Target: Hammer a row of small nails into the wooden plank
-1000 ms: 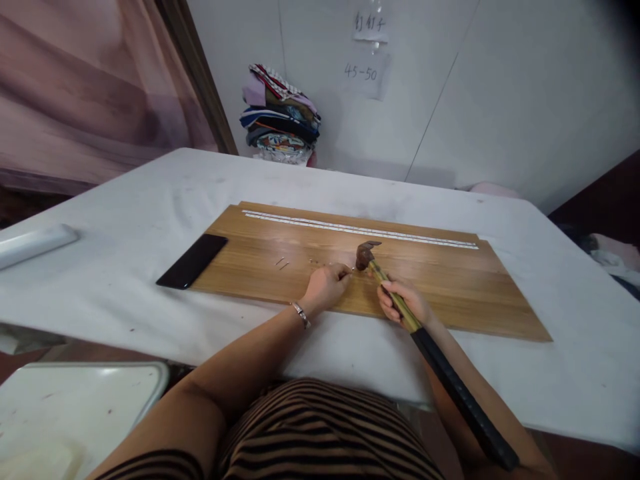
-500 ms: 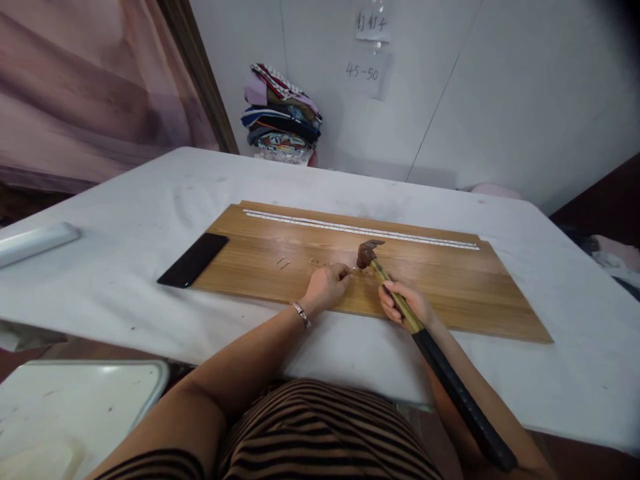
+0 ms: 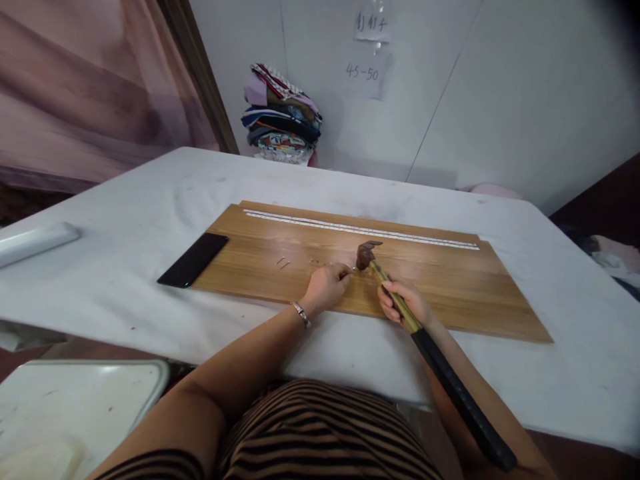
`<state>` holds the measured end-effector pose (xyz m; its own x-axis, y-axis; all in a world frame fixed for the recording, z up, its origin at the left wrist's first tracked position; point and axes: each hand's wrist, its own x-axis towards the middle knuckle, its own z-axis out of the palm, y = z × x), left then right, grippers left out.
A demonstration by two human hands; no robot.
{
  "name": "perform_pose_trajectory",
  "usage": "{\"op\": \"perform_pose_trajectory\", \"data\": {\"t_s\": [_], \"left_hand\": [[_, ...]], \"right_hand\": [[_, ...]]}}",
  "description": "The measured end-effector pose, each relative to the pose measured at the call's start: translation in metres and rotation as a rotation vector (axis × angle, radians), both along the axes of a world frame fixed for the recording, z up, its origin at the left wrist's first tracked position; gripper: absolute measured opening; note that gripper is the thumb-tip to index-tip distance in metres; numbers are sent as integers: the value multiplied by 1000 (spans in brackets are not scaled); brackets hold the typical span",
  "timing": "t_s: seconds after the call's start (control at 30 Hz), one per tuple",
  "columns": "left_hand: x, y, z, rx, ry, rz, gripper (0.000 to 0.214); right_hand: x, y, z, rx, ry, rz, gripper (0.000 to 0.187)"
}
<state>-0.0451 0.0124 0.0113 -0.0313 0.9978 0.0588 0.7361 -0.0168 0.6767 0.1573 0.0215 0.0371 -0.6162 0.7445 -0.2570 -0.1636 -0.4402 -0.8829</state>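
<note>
My left hand (image 3: 327, 285) rests over the wooden board (image 3: 475, 287) with thumb and forefinger pinched on a nail (image 3: 353, 269); only its small bright head shows at the fingertips. In my right hand (image 3: 407, 303) is a claw hammer (image 3: 410, 317), gripped partway along its yellow and black handle. The rusty hammer head (image 3: 365, 255) hangs just right of the nail; whether they touch, I cannot tell. Two loose nails (image 3: 283, 262) lie on the board left of my left hand. Small marks or nails (image 3: 314, 262) show just beyond that hand, too tiny to make out.
A black phone-like slab (image 3: 194, 261) lies across the board's left end. Two white measuring strips (image 3: 360, 230) run along its far side. The board lies on a white-covered table (image 3: 150, 200), with a white roll (image 3: 40, 242) at far left. Folded clothes (image 3: 283, 117) are stacked by the wall.
The hammer head has shifted very slightly to the left, toward the pinched nail. My left hand stays in the same place.
</note>
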Motion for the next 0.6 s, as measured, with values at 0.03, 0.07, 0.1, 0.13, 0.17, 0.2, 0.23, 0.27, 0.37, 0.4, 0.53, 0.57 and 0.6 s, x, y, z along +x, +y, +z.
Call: {"op": "perform_pose_trajectory", "data": {"t_s": [0.03,0.07,0.1,0.13,0.17,0.2,0.23,0.27,0.37,0.4,0.53,0.57,0.6], "left_hand": [[0,0,0,-3,1,2,20],[0,0,1,-4,3,0,20],[0,0,1,-2,6,-2,20],[0,0,1,3,9,-4,20],[0,0,0,7,12,-4,20],[0,0,0,9,14,-3,20],[0,0,0,8,15,-1,20],[0,0,0,4,18,1,20],[0,1,-1,-8,34,8,21],[0,1,-1,-6,38,10,21],[0,0,-1,11,16,6,20],[0,0,-1,13,6,4,20],[0,0,-1,14,0,2,20]], "right_hand": [[0,0,1,5,3,-1,30],[0,-1,1,10,6,-1,29],[0,-1,2,13,9,-2,29],[0,-1,2,14,12,-3,28],[0,-1,2,13,13,-3,27],[0,-1,2,10,13,-2,26],[0,-1,2,6,11,1,26],[0,0,1,3,9,2,26],[-1,1,-1,-7,-8,0,28],[-1,1,-1,-10,-12,-3,29],[-1,2,-2,-11,-3,-5,28],[-1,1,-2,-8,2,-7,26],[-1,1,-2,-5,7,-9,25]]}}
